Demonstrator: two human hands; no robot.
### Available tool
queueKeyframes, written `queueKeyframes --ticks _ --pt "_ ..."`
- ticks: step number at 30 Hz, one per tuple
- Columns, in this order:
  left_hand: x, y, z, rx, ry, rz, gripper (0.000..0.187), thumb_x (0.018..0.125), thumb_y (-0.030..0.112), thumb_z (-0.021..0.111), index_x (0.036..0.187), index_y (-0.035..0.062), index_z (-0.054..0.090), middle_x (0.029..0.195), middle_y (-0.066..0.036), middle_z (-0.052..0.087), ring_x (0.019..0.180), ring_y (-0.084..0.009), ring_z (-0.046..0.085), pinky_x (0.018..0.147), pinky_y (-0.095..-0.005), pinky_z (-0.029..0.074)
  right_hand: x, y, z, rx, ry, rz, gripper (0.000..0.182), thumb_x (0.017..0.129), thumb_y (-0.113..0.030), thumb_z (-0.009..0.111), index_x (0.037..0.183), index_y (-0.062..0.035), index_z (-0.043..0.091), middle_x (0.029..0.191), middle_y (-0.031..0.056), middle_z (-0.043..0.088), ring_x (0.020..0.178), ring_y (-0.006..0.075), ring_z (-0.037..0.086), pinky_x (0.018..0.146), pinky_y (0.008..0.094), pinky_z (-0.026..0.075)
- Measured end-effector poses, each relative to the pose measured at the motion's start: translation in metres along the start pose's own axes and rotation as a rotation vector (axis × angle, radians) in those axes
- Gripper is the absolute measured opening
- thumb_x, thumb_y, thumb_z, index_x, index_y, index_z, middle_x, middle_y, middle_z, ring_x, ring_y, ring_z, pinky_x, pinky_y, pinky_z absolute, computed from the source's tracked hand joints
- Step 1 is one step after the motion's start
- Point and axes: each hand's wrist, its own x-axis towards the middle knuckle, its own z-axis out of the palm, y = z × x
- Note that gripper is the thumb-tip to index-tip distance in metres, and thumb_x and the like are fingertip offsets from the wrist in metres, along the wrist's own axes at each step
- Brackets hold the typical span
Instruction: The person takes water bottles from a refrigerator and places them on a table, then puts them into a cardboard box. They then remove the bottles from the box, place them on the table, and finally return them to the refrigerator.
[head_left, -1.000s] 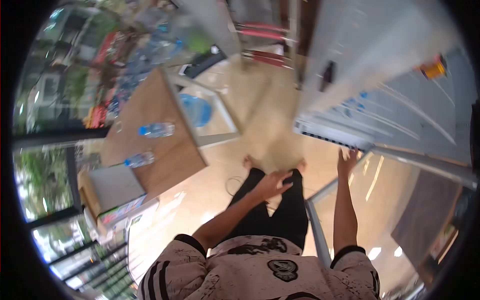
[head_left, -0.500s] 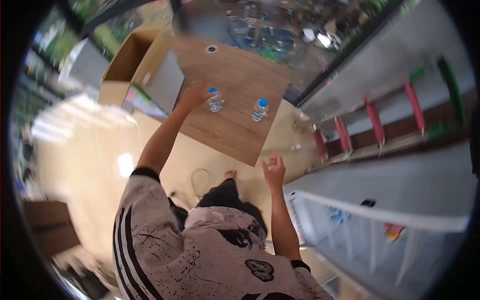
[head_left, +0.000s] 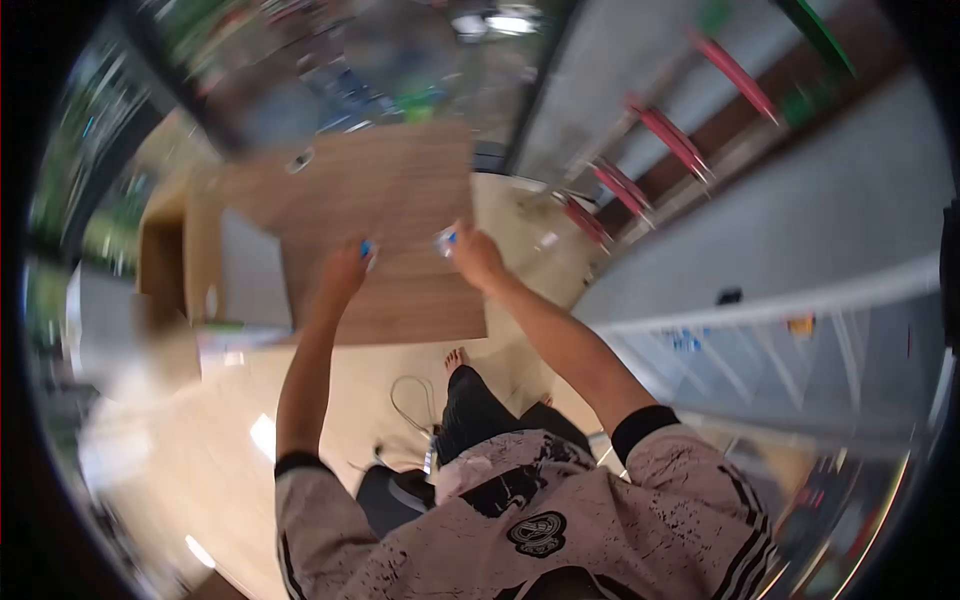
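Note:
On the brown wooden table (head_left: pixel 400 290) are two small clear water bottles with blue caps. My left hand (head_left: pixel 346 268) is closed around the left bottle (head_left: pixel 369 252), whose blue cap shows beside the fingers. The right bottle (head_left: pixel 444 241) is in the grasp of my right hand (head_left: pixel 477 258), near the table's right edge. Motion blur smears both hands and bottles, and the fingers hide part of each bottle.
An open cardboard box (head_left: pixel 200 250) with a grey panel (head_left: pixel 254 268) stands at the table's left side. Red-handled items (head_left: pixel 668 138) hang at the upper right, above a grey-white cabinet (head_left: pixel 740 250). A cable (head_left: pixel 398 396) lies on the floor.
The view has turned and moved closer to the table. My left hand has closed on the left bottle. My right hand has reached forward from below the table's edge and grasped the right bottle.

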Motion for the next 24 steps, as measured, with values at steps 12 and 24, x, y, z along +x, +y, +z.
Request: queueKeyframes --ticks 12,24 --pt "-0.095 0.286 0.035 -0.419 -0.385 0.703 0.029 0.079 0.020 0.065 0.101 0.0062 0.053 0.081 -0.019 0.062 0.070 -0.0364 0.062 0.058 -0.0424 0.049 -0.319 0.164 -0.111 0.203 0.159 0.571 0.038 0.064 -0.036 0.069 0.079 -0.0036 0.057 0.070 0.0179 0.060 0.069 0.0347 0.060 0.064 0.0424 0.047" --pt "-0.203 0.580 0.238 -0.597 -0.648 0.984 0.029 0.083 0.020 0.060 0.103 0.0039 0.047 0.081 -0.021 0.059 0.071 -0.0381 0.060 0.059 -0.0435 0.048 -0.506 0.356 -0.163 -0.030 0.750 1.124 0.031 0.068 -0.024 0.070 0.086 -0.0046 0.054 0.084 0.0175 0.060 0.076 0.0362 0.060 0.068 0.0439 0.048"
